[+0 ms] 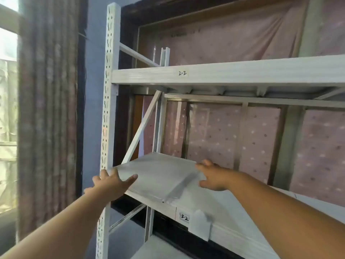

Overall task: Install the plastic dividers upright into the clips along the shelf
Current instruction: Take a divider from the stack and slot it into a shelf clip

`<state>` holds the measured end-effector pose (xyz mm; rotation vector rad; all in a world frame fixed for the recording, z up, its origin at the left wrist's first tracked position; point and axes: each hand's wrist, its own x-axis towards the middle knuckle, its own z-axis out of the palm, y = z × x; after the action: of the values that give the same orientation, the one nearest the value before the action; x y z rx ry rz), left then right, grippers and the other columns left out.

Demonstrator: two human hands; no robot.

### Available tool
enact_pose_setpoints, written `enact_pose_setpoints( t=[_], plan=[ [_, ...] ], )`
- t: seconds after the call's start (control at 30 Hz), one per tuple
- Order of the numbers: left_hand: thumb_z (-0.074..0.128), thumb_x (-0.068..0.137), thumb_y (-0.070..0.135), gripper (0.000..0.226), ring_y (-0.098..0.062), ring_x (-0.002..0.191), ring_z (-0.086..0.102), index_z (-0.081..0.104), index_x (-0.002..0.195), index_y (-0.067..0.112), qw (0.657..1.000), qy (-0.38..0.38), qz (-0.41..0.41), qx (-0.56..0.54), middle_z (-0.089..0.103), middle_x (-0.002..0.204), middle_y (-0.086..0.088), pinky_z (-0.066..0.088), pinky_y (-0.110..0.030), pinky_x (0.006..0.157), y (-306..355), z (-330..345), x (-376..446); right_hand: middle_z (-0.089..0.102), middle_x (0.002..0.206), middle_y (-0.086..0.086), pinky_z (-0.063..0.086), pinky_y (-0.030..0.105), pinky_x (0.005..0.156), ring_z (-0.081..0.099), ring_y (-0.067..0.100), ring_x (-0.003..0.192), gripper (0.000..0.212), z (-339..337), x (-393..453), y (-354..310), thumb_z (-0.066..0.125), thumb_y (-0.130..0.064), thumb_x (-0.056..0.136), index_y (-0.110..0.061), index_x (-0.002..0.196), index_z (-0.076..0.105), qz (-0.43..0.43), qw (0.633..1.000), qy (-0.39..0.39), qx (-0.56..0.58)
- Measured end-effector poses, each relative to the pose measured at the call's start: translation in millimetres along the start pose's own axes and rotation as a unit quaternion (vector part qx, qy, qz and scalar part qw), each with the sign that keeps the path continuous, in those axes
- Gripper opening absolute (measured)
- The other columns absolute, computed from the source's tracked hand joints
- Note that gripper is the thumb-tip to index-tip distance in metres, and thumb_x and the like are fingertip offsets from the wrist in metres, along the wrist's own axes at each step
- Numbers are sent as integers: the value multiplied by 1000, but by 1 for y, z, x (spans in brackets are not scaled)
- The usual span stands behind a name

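A stack of clear plastic dividers (158,176) lies flat on the left end of the white shelf (233,217) labelled 3-2. My left hand (112,184) grips the stack's near left corner, thumb on top. My right hand (214,177) rests on the stack's right edge with fingers spread over it. A white plastic clip (200,226) hangs on the shelf's front edge, just right of the 3-2 label and below my right forearm. No divider stands in the clip.
The white perforated upright post (109,109) stands just left of my left hand. The upper shelf beam (224,72) labelled 2-2 runs overhead. A diagonal brace (141,126) crosses behind the stack. A curtain (48,109) hangs at left, and pink dotted fabric (261,139) covers the back.
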<state>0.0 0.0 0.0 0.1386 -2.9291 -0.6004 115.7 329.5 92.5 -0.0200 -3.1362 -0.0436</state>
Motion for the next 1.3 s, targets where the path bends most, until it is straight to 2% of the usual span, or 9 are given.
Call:
enact_pose_setpoints(
  t=[0.07,0.17,0.3,0.43,0.6,0.77,1.07,1.2,1.3],
  plan=[
    [3,47,111,145,-42,158,20,15,167,30,999,-25,-12,-26,20,174,-12,27,-66,124,-18,5,6,-8,174,1,28,46,121,18,33,155,89,2,18,-32,55,-55,99,-32,165,0,-27,999,-13,14],
    [20,59,108,134,-43,155,24,14,167,28,997,-19,-25,-66,20,172,-11,33,-63,122,-38,21,13,-12,174,-2,20,44,125,12,28,158,94,8,43,-78,52,-65,96,-34,164,-6,-67,997,-35,23],
    [37,72,100,124,-46,154,27,7,168,26,995,-27,-22,-92,22,171,-12,36,-61,120,-50,23,17,2,175,1,18,46,126,16,26,158,102,23,66,-117,48,-77,90,-28,165,-1,-76,995,-51,32],
    [39,77,96,120,-47,153,29,4,168,25,995,-39,-17,-90,24,170,-15,35,-60,121,-57,19,20,9,174,6,20,43,125,21,29,156,105,35,74,-135,50,-77,89,-25,166,2,-68,994,-77,45],
    [41,82,92,114,-47,150,34,5,168,26,992,-40,-14,-118,27,168,-16,39,-60,119,-61,20,17,24,171,5,28,42,120,31,29,152,98,42,70,-144,55,-74,89,-22,164,19,-67,994,-74,42],
    [44,83,89,112,-51,144,44,2,169,30,969,-53,-32,-237,28,166,-22,47,-61,114,-56,24,12,41,162,9,45,43,107,48,33,138,100,42,60,-148,65,-70,81,-29,162,25,-76,995,-61,6],
    [65,83,77,108,-51,123,60,32,152,1,924,30,-109,-365,45,150,-30,58,-62,93,-31,-5,-10,52,150,5,50,36,85,57,26,121,97,22,31,-140,61,-69,72,-42,159,27,-72,995,17,70],
    [61,92,69,79,-32,84,65,59,139,5,860,-5,-58,-507,66,102,-17,59,-51,80,-7,-18,-22,50,157,-1,48,36,98,54,22,134,93,2,10,-123,63,-66,73,-47,157,30,-71,986,58,141],
    [70,91,62,62,-36,112,68,60,138,23,706,-144,-40,-692,72,126,-14,57,-49,92,17,-22,-32,52,156,-3,45,30,87,54,19,134,82,-9,-8,-105,65,-63,79,-56,154,32,-85,977,56,189]
  ],
)
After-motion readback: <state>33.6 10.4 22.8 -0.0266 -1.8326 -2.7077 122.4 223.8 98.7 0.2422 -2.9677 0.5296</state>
